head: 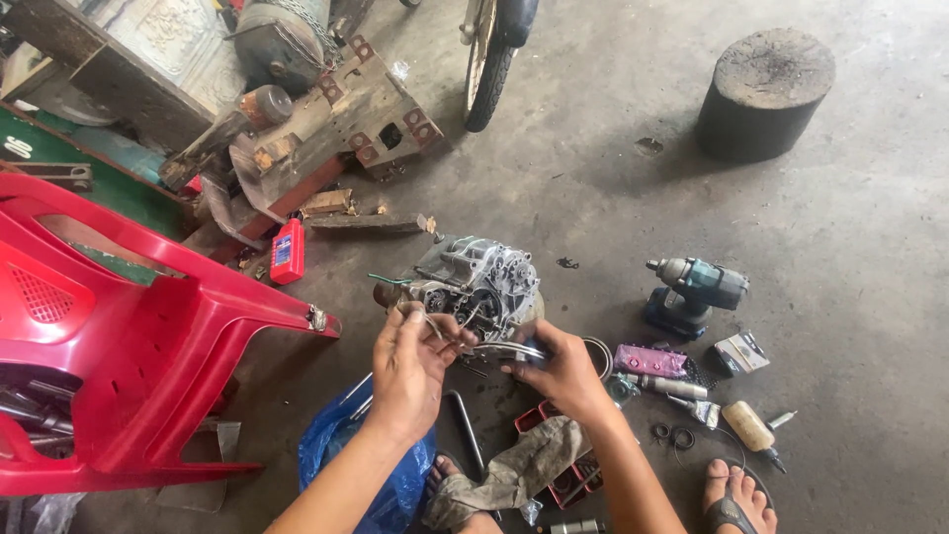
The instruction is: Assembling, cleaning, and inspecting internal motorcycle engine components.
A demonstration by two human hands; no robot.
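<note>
A grey metal engine block (474, 279) sits on the concrete floor in the middle of the head view. My left hand (415, 361) is raised just in front of it, fingers pinched on a thin bent metal piece (435, 326). My right hand (563, 371) is beside it, gripping a slim shiny metal tool (504, 349) that points left toward my left hand. The two hands almost touch. What lies under my palms is hidden.
A tipped red plastic chair (129, 336) fills the left. A cordless impact driver (692, 292), small boxes, a bottle (748, 425) and rubber rings lie at right. A blue bag (346, 445), a dirty rag (514, 475), a red bottle (288, 250), a round black stump (763, 94), a wheel (486, 64) and my sandalled foot (736, 499) surround this.
</note>
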